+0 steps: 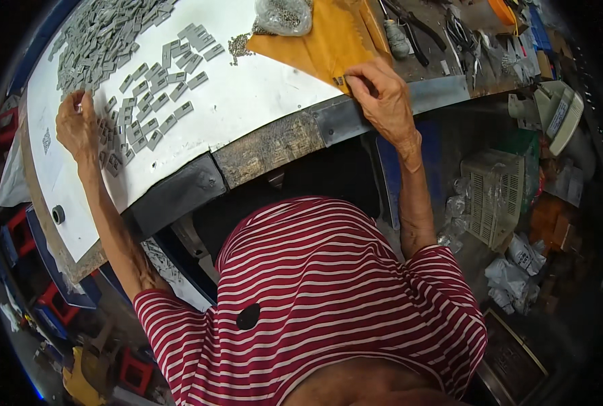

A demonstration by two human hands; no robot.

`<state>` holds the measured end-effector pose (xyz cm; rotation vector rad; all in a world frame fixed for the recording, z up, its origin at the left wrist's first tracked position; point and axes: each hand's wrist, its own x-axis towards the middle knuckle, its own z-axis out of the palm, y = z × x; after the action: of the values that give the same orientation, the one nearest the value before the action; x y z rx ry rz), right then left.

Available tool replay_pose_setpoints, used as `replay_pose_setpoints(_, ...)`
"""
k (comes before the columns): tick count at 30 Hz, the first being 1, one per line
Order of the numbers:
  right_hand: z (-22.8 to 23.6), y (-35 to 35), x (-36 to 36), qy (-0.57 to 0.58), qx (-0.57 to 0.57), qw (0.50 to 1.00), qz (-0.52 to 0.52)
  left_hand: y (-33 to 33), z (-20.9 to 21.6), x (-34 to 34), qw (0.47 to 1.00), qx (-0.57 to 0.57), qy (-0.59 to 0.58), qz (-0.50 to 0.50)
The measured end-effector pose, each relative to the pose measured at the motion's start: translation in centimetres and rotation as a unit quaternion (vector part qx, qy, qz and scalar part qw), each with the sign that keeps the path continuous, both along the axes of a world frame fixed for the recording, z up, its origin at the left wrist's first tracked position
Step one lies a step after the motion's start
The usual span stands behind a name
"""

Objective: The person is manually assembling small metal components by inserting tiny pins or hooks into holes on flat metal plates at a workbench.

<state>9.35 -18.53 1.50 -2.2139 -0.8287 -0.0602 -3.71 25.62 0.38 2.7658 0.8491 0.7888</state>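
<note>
My left hand is closed at the left of the white work surface, fingers curled together beside a group of small flat grey rectangular pieces. What its fingertips hold is hidden. At the table's front edge my right hand pinches finger and thumb over an orange-yellow sheet. Small dark bits show right by those fingertips; what sits inside the pinch is too small to make out. More grey pieces lie spread between the hands, each with a darker spot.
A big heap of grey pieces fills the far left. Tiny metal parts lie loose beside a clear bag of similar ones. Pliers and a thread spool lie far right. A black ring sits near the left edge.
</note>
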Motion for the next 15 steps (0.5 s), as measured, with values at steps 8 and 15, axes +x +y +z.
replay_pose_setpoints(8,-0.4,0.4,0.0,-0.124,-0.043,0.991,0.038,-7.9,2.5,-0.4,0.985,-0.112,-0.122,-0.058)
replay_pose_setpoints(15,-0.3,1.2,-0.5,-0.162,-0.073,0.983,0.041,-14.6,3.7,-1.3,0.960,-0.216,-0.151,-0.099)
